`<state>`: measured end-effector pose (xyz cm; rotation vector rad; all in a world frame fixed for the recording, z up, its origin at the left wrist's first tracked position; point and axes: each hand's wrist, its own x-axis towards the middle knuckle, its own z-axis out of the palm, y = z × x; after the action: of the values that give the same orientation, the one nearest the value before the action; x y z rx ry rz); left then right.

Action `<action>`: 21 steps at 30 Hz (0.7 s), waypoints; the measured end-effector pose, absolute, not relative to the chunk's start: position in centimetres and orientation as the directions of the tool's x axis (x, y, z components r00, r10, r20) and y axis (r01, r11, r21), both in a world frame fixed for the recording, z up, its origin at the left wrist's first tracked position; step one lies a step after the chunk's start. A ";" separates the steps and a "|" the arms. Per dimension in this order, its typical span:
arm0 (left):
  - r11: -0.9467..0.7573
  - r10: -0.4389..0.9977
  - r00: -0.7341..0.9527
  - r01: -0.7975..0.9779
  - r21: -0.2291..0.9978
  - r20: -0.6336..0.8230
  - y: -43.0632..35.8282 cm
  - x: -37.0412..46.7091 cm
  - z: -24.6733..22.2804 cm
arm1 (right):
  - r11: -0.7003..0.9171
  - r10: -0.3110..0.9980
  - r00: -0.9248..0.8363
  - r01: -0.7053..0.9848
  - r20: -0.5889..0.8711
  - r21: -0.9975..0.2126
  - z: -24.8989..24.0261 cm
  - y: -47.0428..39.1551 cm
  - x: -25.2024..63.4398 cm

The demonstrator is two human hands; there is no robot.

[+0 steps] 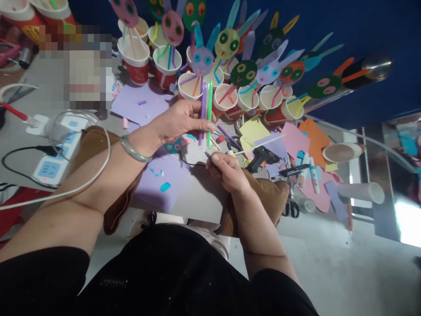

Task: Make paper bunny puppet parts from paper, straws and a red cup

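My left hand [179, 119], a bangle on its wrist, pinches a small bunch of drinking straws upright. Among them are purple straws [203, 101] and a green straw [209, 100]. Just below, my right hand [227, 172] is closed round a slim dark-tipped thing [208, 155], mostly hidden by the fingers. Its tip points up toward the lower ends of the straws; I cannot tell whether they touch. A purple straw [229, 136] lies on the table near both hands. Close under the left hand is a small blue paper face [173, 146].
Paper cups [225, 97] holding rabbit-faced straw figures [201, 60] line the back. A black glue gun [261, 158], scissors [291, 206], markers [314, 175] and coloured paper [296, 140] lie right. At left are a power strip [61, 149] and a white cable [107, 145] across my forearm.
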<state>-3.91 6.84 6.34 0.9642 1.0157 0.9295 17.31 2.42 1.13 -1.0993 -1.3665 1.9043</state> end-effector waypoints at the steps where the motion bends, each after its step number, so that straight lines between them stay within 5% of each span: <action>1: 0.297 0.934 0.255 -0.161 0.941 -0.251 6.8 -3.9 6.3 | -0.340 0.803 -0.512 0.027 -0.306 -0.940 1.1 2.4 17.3; 21: 0.274 0.932 0.275 -0.106 0.956 -0.236 6.5 -3.7 6.0 | -0.358 0.818 -0.465 0.050 -0.339 -0.932 1.0 2.4 17.2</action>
<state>-3.75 6.46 5.99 1.0306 1.0292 0.8963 17.22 2.40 0.97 -1.1775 -1.3313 1.8767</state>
